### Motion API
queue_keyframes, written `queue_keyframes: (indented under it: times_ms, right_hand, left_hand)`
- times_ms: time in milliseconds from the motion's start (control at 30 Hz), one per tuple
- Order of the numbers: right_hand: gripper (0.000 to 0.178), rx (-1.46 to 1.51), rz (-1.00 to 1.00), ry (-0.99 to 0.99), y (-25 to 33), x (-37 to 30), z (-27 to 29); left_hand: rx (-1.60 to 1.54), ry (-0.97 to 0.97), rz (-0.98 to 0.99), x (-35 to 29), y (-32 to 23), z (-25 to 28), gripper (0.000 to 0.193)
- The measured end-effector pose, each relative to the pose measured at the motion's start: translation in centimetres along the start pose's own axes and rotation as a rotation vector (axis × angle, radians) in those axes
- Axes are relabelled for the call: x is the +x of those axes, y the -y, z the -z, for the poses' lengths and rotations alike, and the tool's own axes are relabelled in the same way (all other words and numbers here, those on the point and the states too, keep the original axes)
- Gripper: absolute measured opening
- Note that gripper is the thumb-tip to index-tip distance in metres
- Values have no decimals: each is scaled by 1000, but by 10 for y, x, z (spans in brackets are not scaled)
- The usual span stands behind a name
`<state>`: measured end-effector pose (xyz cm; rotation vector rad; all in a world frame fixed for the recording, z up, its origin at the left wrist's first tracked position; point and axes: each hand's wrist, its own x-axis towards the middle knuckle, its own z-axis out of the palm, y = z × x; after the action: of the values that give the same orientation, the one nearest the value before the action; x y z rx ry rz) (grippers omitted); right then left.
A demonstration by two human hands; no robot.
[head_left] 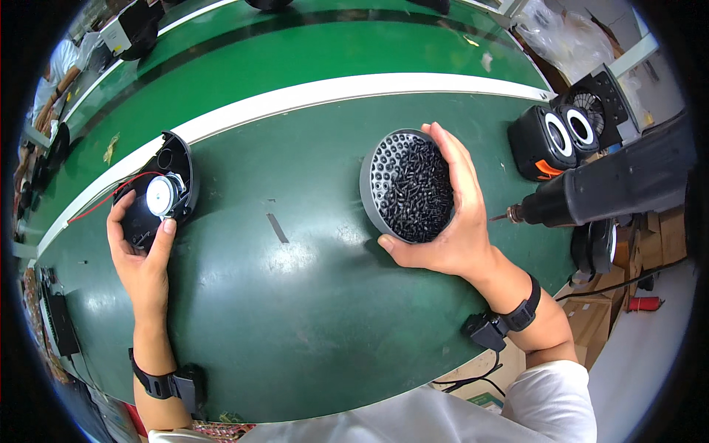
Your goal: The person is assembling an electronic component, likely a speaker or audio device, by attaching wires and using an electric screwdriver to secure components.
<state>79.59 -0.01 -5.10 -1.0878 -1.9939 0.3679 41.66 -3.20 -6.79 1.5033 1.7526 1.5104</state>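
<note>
On the left, my left hand [144,255] grips a black plastic speaker housing [188,151]. A small round speaker driver [160,196] with a white-lit face sits in it, and a red wire [122,188] trails off to the left. My right hand [458,221] is wrapped round the right side of a round grey tray [365,192], tilted toward me. Black screws [417,196] are heaped over most of it, and bare holes show at its upper left. To the right of that hand hangs a black electric screwdriver [583,199], its bit pointing left.
Two black speakers with white rings [546,144] stand at the table's right edge, beside a black fan-like part [591,107]. A green conveyor belt [354,44] runs behind the white rail [332,92]. A dark strip [277,227] lies mid-table. Cardboard boxes [591,314] are at lower right.
</note>
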Motion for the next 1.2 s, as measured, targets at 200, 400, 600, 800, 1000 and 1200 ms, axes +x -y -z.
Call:
queue_keyframes:
  times_ms: [200, 400, 600, 800, 1000, 1200]
  right_hand:
    - [116, 6, 15, -25, 0, -2, 5]
    - [115, 24, 22, 11, 6, -4, 2]
    - [119, -78, 51, -27, -3, -1, 2]
    - [116, -51, -3, -26, 1, -3, 4]
    - [113, -106, 13, -30, -6, -1, 7]
    - [114, -146, -26, -18, -4, -4, 5]
  left_hand:
    - [17, 10, -8, -5, 0, 2, 59]
    - [27, -7, -8, -4, -3, 7, 59]
    - [23, 0, -17, -1, -3, 1, 58]
    - [42, 16, -9, -4, -1, 6, 59]
    - [15, -11, 6, 0, -2, -8, 60]
    - [52, 9, -5, -2, -5, 1, 59]
